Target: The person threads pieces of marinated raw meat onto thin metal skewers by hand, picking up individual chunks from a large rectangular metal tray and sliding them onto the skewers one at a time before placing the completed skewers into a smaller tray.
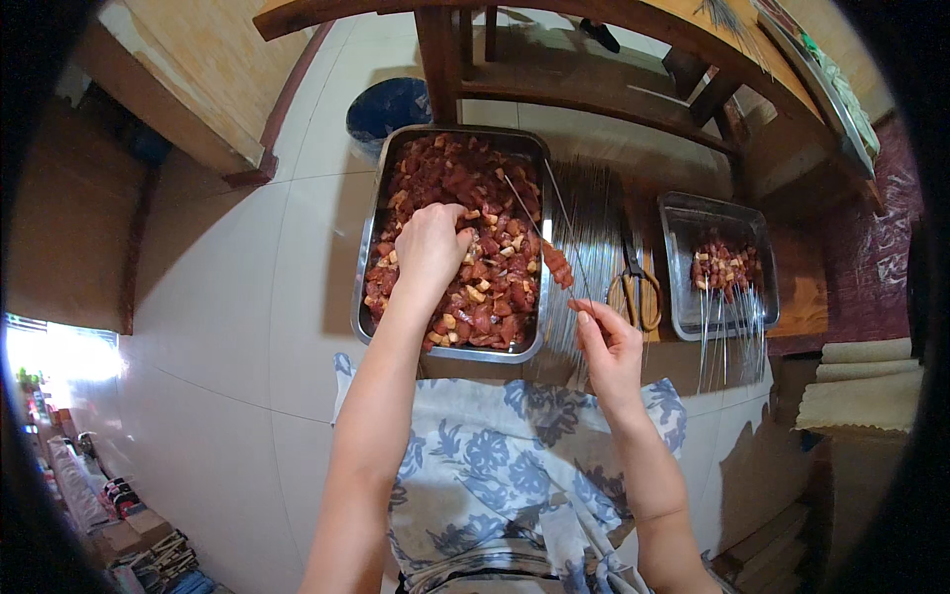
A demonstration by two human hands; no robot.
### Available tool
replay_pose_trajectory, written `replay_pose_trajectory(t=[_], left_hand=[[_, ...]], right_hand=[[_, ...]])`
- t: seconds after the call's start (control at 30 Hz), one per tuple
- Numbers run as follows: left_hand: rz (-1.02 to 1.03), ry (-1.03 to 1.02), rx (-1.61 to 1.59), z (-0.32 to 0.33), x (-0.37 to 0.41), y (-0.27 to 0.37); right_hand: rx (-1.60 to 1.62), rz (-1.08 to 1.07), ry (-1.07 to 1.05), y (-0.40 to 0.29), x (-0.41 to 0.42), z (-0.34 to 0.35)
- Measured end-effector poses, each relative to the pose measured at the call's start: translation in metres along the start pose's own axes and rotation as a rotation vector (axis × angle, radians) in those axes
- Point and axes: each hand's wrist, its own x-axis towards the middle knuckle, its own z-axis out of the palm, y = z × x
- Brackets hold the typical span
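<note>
Chunks of raw red meat with paler fat cubes [482,312] fill a large metal tray [453,355]. My left hand [434,241] reaches into this meat, thumb and fingertips at a pale cube; whether it grips the cube is unclear. My right hand [610,338] pinches thin metal skewers [568,215] at the tray's right edge. Some meat pieces [557,267] are threaded on one of them, whose tip points up and left over the tray. Many bare metal skewers [586,185] lie just right of the tray. Scissors with yellowish handles [644,297] rest beside them.
A smaller metal tray [686,327] at right holds several loaded meat skewers [727,267], their bare ends over its near rim. Behind stands a wooden table [586,104], with a dark blue bucket [387,110] by its leg. Patterned cloth [482,445] covers my lap.
</note>
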Motion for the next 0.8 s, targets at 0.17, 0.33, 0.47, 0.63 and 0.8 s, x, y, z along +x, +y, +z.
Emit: replay_pose_trajectory(t=[0.17,0.33,0.47,0.63,0.8], left_hand=[[0.067,0.131,0.082,0.012,0.005,0.003],[0.094,0.137,0.221,0.017,0.007,0.008],[-0.056,-0.04,0.039,-0.004,0.004,0.006],[-0.126,-0.232,-0.601,-0.017,0.003,-0.019],[-0.345,-0.348,-1.397,-0.03,-0.01,-0.015]], right_hand=[[-0.006,-0.021,-0.019,-0.003,-0.001,0.005],[0.004,-0.005,-0.002,-0.003,0.0,0.004],[0.004,-0.012,0.003,-0.002,0.001,0.0],[-0.008,-0.019,-0.025,-0.007,0.0,0.001],[0.002,-0.01,-0.052,-0.006,-0.004,0.004]])
